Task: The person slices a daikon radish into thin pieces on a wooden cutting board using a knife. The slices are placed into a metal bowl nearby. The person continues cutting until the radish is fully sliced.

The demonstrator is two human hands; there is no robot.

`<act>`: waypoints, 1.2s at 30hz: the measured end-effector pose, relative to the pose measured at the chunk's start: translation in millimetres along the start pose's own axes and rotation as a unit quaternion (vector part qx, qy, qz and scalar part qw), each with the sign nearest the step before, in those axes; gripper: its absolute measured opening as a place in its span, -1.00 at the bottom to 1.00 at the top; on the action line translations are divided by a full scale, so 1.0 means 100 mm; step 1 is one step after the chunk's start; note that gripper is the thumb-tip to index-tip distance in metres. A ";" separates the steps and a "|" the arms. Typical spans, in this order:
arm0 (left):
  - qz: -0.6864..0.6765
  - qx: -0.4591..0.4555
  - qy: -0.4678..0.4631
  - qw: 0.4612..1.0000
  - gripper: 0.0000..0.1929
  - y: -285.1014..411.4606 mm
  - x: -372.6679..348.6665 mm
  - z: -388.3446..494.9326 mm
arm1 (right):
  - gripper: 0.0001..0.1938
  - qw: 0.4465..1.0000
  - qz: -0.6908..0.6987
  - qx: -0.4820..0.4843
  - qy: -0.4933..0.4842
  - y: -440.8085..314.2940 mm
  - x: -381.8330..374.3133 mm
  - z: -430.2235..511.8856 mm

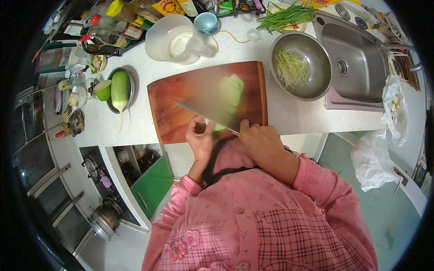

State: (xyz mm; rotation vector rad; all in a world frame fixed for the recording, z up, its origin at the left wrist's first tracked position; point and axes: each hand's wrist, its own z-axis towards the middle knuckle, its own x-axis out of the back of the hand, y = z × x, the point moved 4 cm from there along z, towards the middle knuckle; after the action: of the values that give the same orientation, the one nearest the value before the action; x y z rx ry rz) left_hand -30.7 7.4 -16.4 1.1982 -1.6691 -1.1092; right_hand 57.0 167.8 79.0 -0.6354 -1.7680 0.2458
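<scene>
My right hand (262, 140) grips the handle of a broad kitchen knife (192, 107), whose blade slants across a reddish wooden cutting board (166, 98). Part of the blade and the board behind it is blurred. Overlapping pale green radish slices (233, 88) lie on the board beyond the blade. On the near side of the knife, my left hand (200, 137) has its thumb and fingertips pinched at a green radish piece (219, 128). The piece is partly hidden by the fingers and the blade.
Right of the board stands a steel bowl (320, 73) with radish shreds, beside a sink (359, 50). A plastic jug (159, 45) and a blue cup (206, 23) stand behind. To the left, a bowl (131, 91) holds a whole green radish (120, 88), a cut piece (102, 90) beside it.
</scene>
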 end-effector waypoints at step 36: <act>0.398 -0.251 -0.057 0.880 -0.17 0.41 -0.39 -0.09 | -0.68 0.986 0.094 -0.033 0.134 0.65 -0.10 -0.20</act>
State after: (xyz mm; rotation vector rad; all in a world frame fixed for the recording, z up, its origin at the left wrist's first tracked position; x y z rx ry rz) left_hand -24.5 50.1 20.6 0.0701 -1.5763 -0.9739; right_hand 96.5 213.2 45.5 -0.8457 -1.4647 0.2198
